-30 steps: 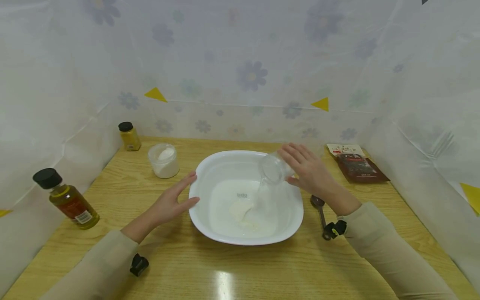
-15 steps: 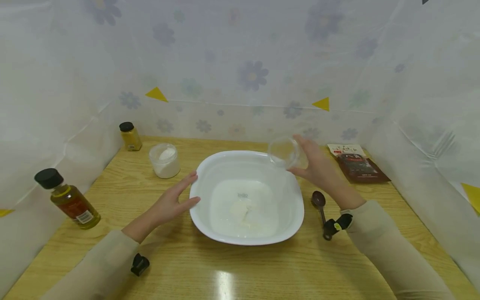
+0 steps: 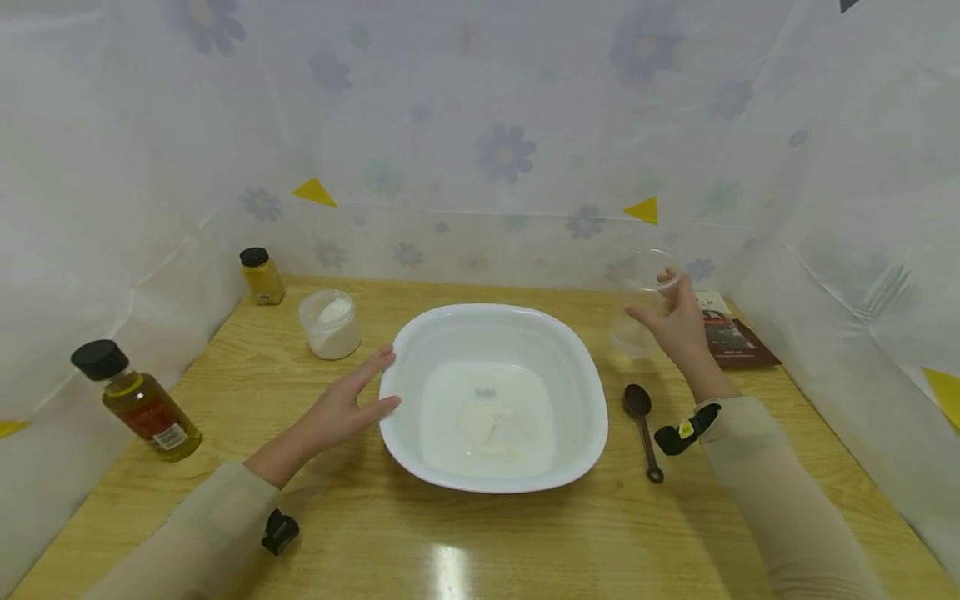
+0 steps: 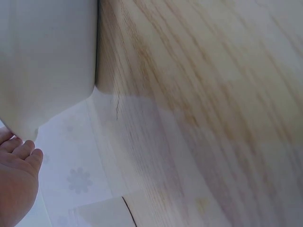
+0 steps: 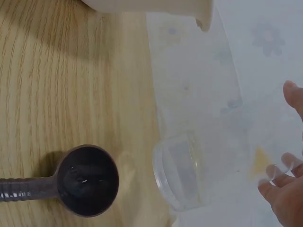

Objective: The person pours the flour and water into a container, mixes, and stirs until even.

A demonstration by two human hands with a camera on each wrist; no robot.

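A white basin (image 3: 592,408) stands on the table, with water and a pale, whitish clump (image 3: 491,425) at its bottom. Against the basin's left rim rests my left hand (image 3: 345,408), thumb and fingers spread and fairly straight. Its fingertips touch the basin's edge (image 4: 42,61) in the left wrist view too. Right of the basin, my right hand (image 3: 678,329) holds a clear plastic cup (image 3: 633,329) near its top, roughly upright. The right wrist view shows the fingers (image 5: 284,189) at the rim of the see-through cup (image 5: 177,170); whether its base touches the table I cannot tell.
A dark measuring spoon (image 3: 639,408) lies right of the basin. Behind my right hand is a brown packet (image 3: 738,343). On the left stand a tub of white powder (image 3: 330,329), a yellow jar (image 3: 261,279) and an oil bottle (image 3: 150,417). Plastic sheeting (image 3: 450,150) surrounds the table.
My right hand stopped tipping the cup over the basin, turned it upright and carried it right, beyond the basin's rim. The stream of water has ended. My left hand has stayed put.
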